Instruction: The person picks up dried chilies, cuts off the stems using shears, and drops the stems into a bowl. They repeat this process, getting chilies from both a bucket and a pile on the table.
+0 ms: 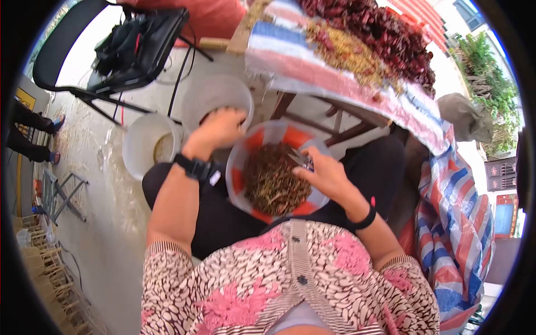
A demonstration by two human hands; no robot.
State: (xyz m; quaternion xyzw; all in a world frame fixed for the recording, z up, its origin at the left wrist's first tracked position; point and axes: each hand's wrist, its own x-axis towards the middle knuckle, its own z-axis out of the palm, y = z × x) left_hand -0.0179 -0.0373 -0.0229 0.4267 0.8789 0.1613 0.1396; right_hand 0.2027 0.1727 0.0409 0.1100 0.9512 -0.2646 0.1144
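Observation:
My left hand [219, 129] reaches over the rim of a white bucket [237, 92], its fingers bent; what they hold, if anything, is hidden. Between my knees stands a red and white basin [237, 177] filled with dark stems and dried bits [276, 181]. Over the basin's right side is my right hand [322, 172], closed around scissors [300, 158] whose blades point up and left above the stems. A smaller white bucket [139, 146] with something yellowish at its bottom stands left of my left hand.
A striped cloth [279, 50] covers the table ahead, bearing dark red dried peppers [385, 33] and yellowish bits [352, 53]. A black folding chair [151, 53] holds a dark bag [117, 50]. Another person's legs [33, 134] are at far left. Striped sheeting [455, 218] hangs at right.

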